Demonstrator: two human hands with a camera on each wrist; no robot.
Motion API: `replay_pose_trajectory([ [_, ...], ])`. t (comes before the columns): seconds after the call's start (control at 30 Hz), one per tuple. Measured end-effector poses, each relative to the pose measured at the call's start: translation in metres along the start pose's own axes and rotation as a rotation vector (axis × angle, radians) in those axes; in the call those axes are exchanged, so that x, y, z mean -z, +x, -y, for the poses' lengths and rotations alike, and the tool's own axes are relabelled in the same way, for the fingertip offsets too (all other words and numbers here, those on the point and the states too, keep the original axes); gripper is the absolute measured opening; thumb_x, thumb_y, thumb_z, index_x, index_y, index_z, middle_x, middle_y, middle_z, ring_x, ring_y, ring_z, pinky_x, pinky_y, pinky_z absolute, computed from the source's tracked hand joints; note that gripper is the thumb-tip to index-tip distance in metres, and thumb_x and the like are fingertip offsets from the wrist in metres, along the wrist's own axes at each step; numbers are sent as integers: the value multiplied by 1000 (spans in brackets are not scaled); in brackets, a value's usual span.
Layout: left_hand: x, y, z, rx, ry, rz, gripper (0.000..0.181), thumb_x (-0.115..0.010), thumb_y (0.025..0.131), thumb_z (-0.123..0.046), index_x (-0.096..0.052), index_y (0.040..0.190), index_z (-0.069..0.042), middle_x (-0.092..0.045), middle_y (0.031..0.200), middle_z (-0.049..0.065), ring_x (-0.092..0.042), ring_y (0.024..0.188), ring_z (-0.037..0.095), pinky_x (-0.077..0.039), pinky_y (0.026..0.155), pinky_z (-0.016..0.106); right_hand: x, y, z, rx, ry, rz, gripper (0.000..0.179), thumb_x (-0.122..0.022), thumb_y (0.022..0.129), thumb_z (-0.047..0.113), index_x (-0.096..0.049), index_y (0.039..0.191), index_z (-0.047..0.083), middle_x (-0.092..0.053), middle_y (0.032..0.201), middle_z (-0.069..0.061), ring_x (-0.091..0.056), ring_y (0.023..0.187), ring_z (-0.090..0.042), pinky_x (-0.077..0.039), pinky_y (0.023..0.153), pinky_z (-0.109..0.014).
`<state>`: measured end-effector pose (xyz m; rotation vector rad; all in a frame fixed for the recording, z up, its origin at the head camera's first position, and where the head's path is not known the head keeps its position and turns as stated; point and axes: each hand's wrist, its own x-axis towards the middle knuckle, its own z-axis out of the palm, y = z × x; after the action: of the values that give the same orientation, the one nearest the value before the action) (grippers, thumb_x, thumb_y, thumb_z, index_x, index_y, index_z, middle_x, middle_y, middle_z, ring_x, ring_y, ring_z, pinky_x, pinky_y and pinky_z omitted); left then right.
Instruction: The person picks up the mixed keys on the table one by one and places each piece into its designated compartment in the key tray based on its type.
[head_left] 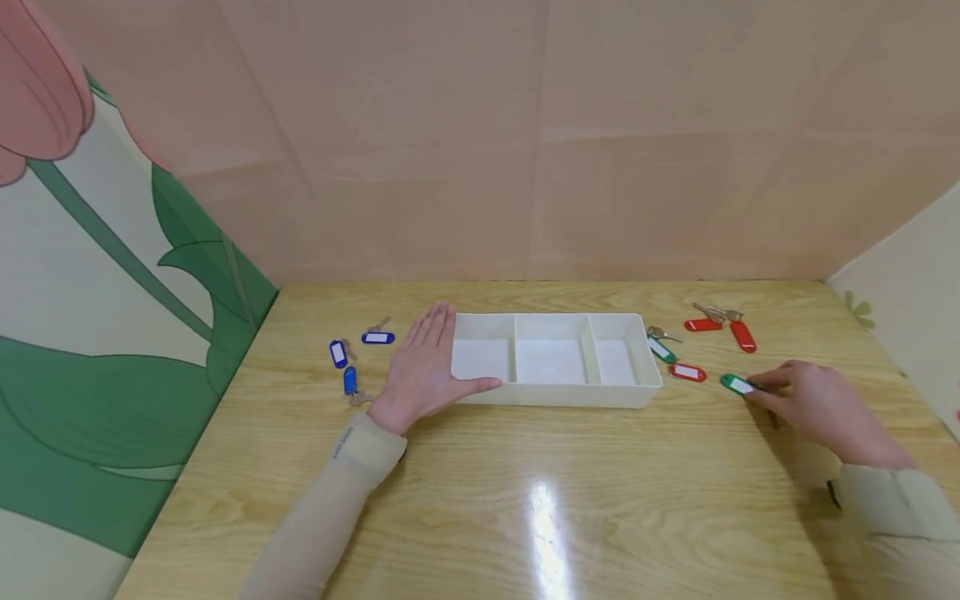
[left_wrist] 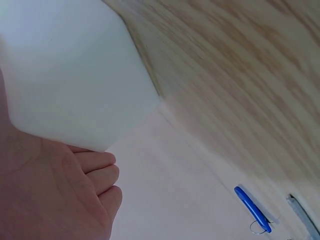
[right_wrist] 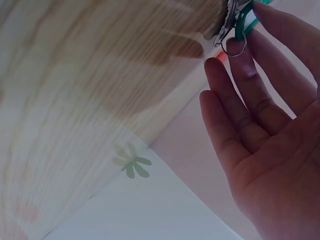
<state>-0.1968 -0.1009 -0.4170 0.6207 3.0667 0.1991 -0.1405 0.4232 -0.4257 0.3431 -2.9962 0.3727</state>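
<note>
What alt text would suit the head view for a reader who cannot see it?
A person's right grip pinches a green key tag, while the left grip touches a white three-part tray. Blue tags lie left of the tray; red tags and another green tag lie to its right.

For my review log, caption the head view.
Left hand rests against a white three-compartment tray; right hand holds a green key tag.

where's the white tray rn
In the head view, the white tray sits near the centre, left hand at its left end, green tag by its right.
</note>
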Motion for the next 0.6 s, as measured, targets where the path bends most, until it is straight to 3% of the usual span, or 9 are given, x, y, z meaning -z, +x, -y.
replay_pose_trajectory([
  [0.33,1,0,-1,2,-8,6,130,-34,78,-96,-5,161,0,0,168,15,3,154,25,1,123,35,-2,1,-1,-45,55,-3,23,-86,84,24,-80,92,3,-71,77,4,-60,70,-17,-48,61,-38],
  [0.6,0,0,0,-1,-3,-4,129,-33,79,-95,-5,160,1,0,168,16,1,154,26,1,123,34,0,3,2,-76,61,39,23,-82,87,23,-79,94,1,-73,80,-3,-62,72,-19,-49,63,-39],
])
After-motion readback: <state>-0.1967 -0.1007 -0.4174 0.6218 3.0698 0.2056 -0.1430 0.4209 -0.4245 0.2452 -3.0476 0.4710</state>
